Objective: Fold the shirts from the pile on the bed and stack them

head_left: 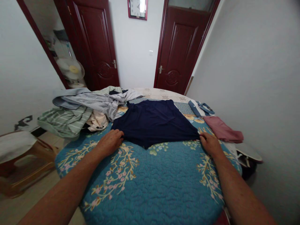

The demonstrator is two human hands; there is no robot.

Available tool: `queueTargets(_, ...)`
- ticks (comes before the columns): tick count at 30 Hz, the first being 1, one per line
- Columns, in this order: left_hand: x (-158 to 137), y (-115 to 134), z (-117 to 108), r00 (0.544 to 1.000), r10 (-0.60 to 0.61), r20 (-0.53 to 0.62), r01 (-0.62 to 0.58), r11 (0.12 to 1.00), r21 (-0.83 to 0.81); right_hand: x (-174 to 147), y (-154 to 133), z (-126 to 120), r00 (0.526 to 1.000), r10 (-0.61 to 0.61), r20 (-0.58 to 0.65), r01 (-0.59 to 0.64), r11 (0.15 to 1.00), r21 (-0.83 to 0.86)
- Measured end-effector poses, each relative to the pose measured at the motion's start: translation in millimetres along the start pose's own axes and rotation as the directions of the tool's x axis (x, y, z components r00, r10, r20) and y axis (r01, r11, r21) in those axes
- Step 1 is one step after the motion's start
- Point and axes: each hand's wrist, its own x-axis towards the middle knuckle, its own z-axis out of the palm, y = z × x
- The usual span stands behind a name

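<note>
A pair of navy blue shorts (154, 123) lies spread on a teal quilted cover (159, 181) with a floral pattern. My left hand (112, 142) is closed on the near left corner of the shorts, its fingertips partly hidden from view. At the opposite near corner, my right hand (209, 143) pinches the fabric between thumb and fingers. The near edge is drawn out between both hands, with a small point of cloth hanging toward me in the middle.
Left of the shorts is a heap of loose clothes (93, 103), grey, green-striped and cream. Folded pink cloth (223, 129) and a blue-and-white folded garment (199, 108) lie at the right. A stool (25, 153) stands left, a wall (264, 78) right.
</note>
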Motion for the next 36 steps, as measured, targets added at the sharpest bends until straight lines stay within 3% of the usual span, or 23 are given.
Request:
queueTargets(3, -5, -8, -4, 0.997, 0.009, 0.072, 0.002, 0.989, -0.148, 1, -3, -7, 0.991, 0.071, -0.111, -0.066, 0.996, 0.052)
queueTargets(7, -21, -16, -14, 0.966, 0.039, 0.254, 0.046, 0.946, -0.321, -2, -6, -19, 0.951, 0.225, -0.211, -0.202, 0.972, 0.123)
queueTargets(10, -29, -9, -26, 0.937, 0.009, 0.349, 0.134, 0.914, -0.383, -4, -4, -19, 0.942, 0.285, -0.176, -0.277, 0.958, 0.07)
queueTargets(13, -23, -1, -36, 0.874, 0.067, 0.48, 0.182, 0.873, -0.453, -5, 1, -13, 0.955, 0.283, -0.088, -0.287, 0.958, -0.029)
queueTargets(15, -11, -4, -38, 0.906, 0.014, 0.423, 0.188, 0.882, -0.432, -5, 5, -11, 0.957, 0.276, -0.091, -0.283, 0.955, -0.089)
queueTargets(17, 6, -17, -33, 0.959, -0.194, 0.206, 0.251, 0.921, -0.299, -4, 6, -10, 0.955, 0.261, -0.143, -0.279, 0.953, -0.122)
queueTargets(20, 32, -43, -21, 0.875, -0.484, -0.008, 0.48, 0.87, -0.107, 3, -1, -12, 0.959, 0.173, -0.222, -0.205, 0.97, -0.129)
queueTargets(22, 45, -55, -14, 0.851, -0.525, -0.012, 0.523, 0.848, -0.087, 13, -13, -12, 0.975, 0.07, -0.209, -0.099, 0.987, -0.128)
queueTargets(25, 57, -58, -10, 0.891, -0.435, 0.129, 0.452, 0.874, -0.18, 30, -38, -3, 0.996, -0.074, -0.053, 0.069, 0.992, -0.104)
queueTargets(27, 58, -57, -9, 0.907, -0.395, 0.143, 0.42, 0.867, -0.268, 37, -56, 9, 0.991, -0.121, 0.056, 0.126, 0.988, -0.091)
queueTargets(29, 53, -60, -8, 0.896, -0.437, 0.083, 0.438, 0.835, -0.333, 40, -71, 24, 0.987, -0.124, 0.102, 0.136, 0.984, -0.117)
queueTargets(32, 39, -71, -6, 0.836, -0.545, 0.063, 0.523, 0.756, -0.393, 36, -83, 42, 0.991, -0.097, 0.089, 0.114, 0.971, -0.212)
queueTargets(36, 25, -80, -4, 0.801, -0.593, 0.086, 0.589, 0.751, -0.298, 29, -80, 48, 0.99, -0.105, 0.094, 0.124, 0.964, -0.235)
